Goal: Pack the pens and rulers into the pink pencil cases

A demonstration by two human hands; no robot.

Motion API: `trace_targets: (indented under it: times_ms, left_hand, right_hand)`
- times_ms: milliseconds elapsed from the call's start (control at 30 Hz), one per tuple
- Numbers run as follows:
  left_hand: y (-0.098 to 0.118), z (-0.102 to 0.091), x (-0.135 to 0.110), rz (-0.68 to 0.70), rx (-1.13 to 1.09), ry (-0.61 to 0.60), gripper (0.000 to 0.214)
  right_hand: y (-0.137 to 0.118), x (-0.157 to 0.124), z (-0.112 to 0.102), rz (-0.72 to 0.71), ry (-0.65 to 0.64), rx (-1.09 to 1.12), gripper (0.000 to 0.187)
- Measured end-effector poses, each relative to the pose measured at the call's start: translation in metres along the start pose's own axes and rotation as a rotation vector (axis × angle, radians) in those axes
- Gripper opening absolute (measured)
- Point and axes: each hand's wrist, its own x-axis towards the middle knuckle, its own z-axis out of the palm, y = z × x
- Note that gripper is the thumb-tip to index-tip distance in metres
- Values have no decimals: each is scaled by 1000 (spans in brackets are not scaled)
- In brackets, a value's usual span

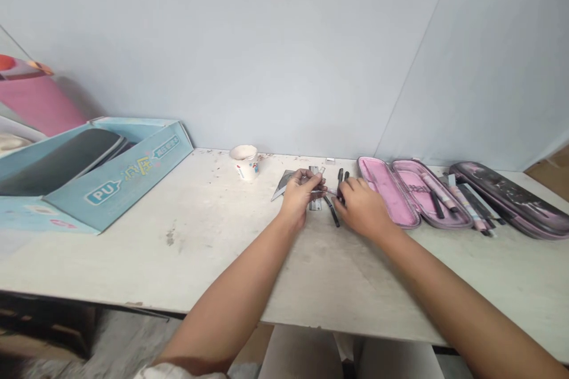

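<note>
Toward the white desk's (231, 260) back edge, left hand (297, 196) pinches whitish stick (322, 170) (right hand (362, 206): can't tell); loosening could drop it.

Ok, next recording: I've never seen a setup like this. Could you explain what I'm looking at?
There is no machine here: each grip is simply a person's bare hand. The single picture comes from a camera worn on the person's head, looking forward and down.

On the pale table, from left to right, are a light blue box, a paper cup, an open pink case and a closed dark case. A black pen lies between the forearms.

The left grip appears to hold a slim item with a pale end, too small to name surely. The right grip is beside dark pens; whether it holds anything is unclear.
</note>
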Motion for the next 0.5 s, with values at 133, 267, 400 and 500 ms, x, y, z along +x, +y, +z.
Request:
trace_targets:
  times_ms: [133, 267, 400, 500]
  left_hand:
    - [-4, 0, 0, -4, 1, -31, 32]
    - [-8, 0, 2, 46, 50, -86, 28]
    - [-11, -1, 2, 139, 271, -151, 30]
    - [-12, 1, 0, 193, 430, -217, 27]
  right_hand:
    - [-11, -18, -7, -73, -123, 21, 25]
    - [-2, -22, -13, -47, -128, 77, 19]
    - [25, -18, -13, 146, 132, 413, 22]
    - [34, -18, -9, 221, 385, 715, 25]
